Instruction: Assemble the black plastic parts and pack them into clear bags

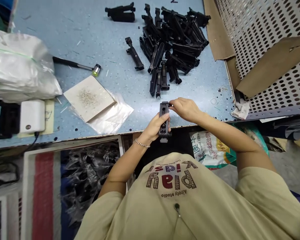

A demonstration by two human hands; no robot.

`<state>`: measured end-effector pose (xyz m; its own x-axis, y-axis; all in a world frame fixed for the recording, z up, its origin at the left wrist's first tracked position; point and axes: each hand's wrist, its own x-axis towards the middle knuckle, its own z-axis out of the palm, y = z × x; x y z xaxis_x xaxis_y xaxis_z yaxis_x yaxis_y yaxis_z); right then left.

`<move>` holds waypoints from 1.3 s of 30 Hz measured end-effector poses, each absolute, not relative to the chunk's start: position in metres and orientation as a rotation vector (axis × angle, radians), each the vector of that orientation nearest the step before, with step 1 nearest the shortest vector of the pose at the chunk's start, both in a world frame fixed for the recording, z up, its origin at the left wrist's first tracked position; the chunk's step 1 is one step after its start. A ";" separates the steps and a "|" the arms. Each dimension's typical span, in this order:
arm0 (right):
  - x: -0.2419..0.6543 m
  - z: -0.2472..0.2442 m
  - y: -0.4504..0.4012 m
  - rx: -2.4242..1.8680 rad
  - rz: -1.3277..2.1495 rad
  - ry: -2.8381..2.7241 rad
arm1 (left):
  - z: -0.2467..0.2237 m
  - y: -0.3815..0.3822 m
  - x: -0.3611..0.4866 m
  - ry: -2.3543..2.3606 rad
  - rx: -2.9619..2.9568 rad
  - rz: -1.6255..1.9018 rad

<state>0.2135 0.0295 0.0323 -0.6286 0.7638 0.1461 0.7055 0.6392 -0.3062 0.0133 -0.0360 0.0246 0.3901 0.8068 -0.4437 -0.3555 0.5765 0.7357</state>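
My left hand (pixel 155 126) is wrapped around a long black plastic bracket (pixel 164 115), with the thumb lying across its face. The bracket is held upright at the table's front edge and has slots and holes along it. My right hand (pixel 186 109) is closed in a pinch at the bracket's upper right side. A small dark bit shows at those fingertips; whether it is a loose piece or part of the bracket, I cannot make out. Just beyond my hands lies a heap of similar black plastic parts (pixel 176 33), with one single part (pixel 134 53) apart on its left.
A hammer (pixel 77 65), a square board (pixel 90 98) with small bits on it, a white plastic bag (pixel 20 66) and a white corded box (pixel 32 116) lie left. A perforated crate (pixel 267 20) with cardboard stands right. Below the table, a bin holds bagged black parts (pixel 90 176).
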 end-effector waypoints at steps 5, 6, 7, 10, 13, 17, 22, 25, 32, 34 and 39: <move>0.200 0.040 0.008 -1.160 0.391 -2.577 | 0.019 -0.029 0.009 0.971 0.504 0.958; 0.198 0.042 0.001 -1.042 0.361 -2.642 | 0.019 -0.028 0.006 0.990 0.492 0.975; 0.196 0.044 -0.006 -0.918 0.322 -2.710 | 0.020 -0.027 0.004 1.004 0.482 0.991; 0.191 0.047 -0.017 -0.625 0.243 -2.839 | 0.025 -0.026 -0.001 1.012 0.462 0.999; 0.189 0.046 -0.018 -0.528 0.286 -2.853 | 0.027 -0.024 0.001 0.986 0.432 0.978; 0.187 0.040 -0.021 -0.648 0.650 -2.731 | 0.025 -0.025 0.007 0.962 0.401 0.912; 0.176 0.022 -0.034 -0.989 1.585 -2.113 | 0.027 -0.037 0.009 1.178 0.711 1.163; 0.174 0.020 -0.035 -0.954 1.922 -1.986 | 0.031 -0.040 0.003 1.207 0.875 1.254; 0.183 0.058 -0.008 -0.734 0.840 -2.662 | 0.030 -0.017 -0.003 0.998 0.450 0.982; 0.182 0.064 -0.003 -0.605 0.818 -2.738 | 0.030 -0.016 0.001 0.994 0.418 0.894; 0.172 0.050 -0.017 -0.774 1.590 -2.228 | 0.035 -0.032 0.007 1.032 0.596 1.087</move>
